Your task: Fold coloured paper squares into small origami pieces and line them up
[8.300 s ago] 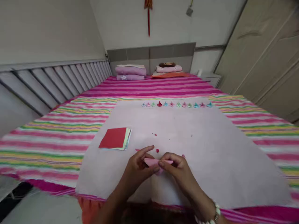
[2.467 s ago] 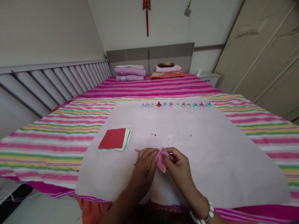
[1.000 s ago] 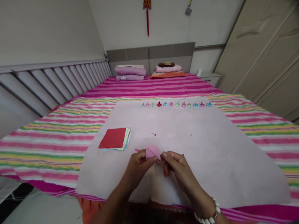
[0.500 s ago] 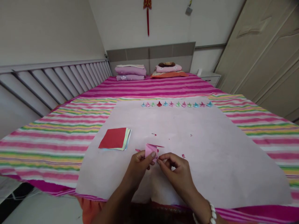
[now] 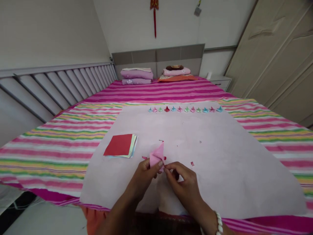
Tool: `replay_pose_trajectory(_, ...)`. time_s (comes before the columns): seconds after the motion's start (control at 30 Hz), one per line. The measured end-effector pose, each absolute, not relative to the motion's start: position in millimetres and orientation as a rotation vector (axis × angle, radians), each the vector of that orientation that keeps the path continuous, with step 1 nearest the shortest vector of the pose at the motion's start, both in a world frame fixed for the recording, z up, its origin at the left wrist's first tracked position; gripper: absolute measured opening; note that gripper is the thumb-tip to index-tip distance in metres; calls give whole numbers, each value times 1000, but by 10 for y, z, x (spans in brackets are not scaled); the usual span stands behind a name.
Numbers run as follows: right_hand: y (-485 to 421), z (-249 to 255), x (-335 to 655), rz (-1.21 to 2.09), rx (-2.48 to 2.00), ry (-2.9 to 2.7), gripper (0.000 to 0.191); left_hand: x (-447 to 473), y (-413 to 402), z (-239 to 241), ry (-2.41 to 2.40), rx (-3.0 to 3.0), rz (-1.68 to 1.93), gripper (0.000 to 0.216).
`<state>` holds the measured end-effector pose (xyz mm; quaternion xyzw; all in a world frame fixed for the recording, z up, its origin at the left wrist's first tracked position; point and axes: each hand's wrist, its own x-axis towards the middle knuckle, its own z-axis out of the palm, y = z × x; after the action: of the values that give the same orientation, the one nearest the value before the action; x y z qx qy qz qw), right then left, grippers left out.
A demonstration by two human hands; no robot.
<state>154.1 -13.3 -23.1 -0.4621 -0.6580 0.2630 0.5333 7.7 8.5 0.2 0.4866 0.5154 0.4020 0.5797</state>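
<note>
Pinched between the thumb and fingers of my left hand point(image 5: 144, 174) is a pink folded origami paper point(image 5: 156, 156), with a pointed flap standing up at its top right. My right hand point(image 5: 182, 178) is closed in a pinch at the lower right edge of the same paper, thumb against index finger. The fingertips hide the part of the paper they grip. Small pink and red scraps lie just behind the paper and my left fingers, partly covered.
A stack of coloured square paper point(image 5: 118, 145), red on top, lies to the left. Several small folded paper pieces point(image 5: 179, 109) stand in a row along the far edge of the white sheet point(image 5: 220, 169). A pink scrap point(image 5: 192, 164) lies right of my hands.
The pink paper has turned in my left hand, so its flap now points upward instead of lying out to the right. Both hands stay in nearly the same place.
</note>
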Motion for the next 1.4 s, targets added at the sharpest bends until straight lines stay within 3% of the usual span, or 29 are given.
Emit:
replay_pose_trajectory(0.3, -13, -157, 1638, 1414, -1035, -1011, 25, 49, 72, 0, 1194, 1304, 938, 25)
replay_pose_trajectory(0.47, 15, -201, 1585, 1560, -970, -883, 28, 63, 75, 5, 1133, 1367, 915, 23)
replay_pose_trajectory(0.73, 35, -292, 1620, 1515, -957, -966, 29, 84, 54, 37, 1175, 1347, 908, 21)
replay_pose_trajectory(0.9, 36, -251, 1649, 1128, -975, -1191, 51, 101, 33, 40, 1187, 1345, 887, 23)
replay_pose_trajectory(1.1, 4, -178, 1666, 752, -925, -1513, 24, 107, 34, 57, 1110, 1293, 858, 24)
replay_pose_trajectory(1.4, -93, -216, 1644, 786, -957, -1556, 21, 70, 50, 55, 921, 1040, 856, 30)
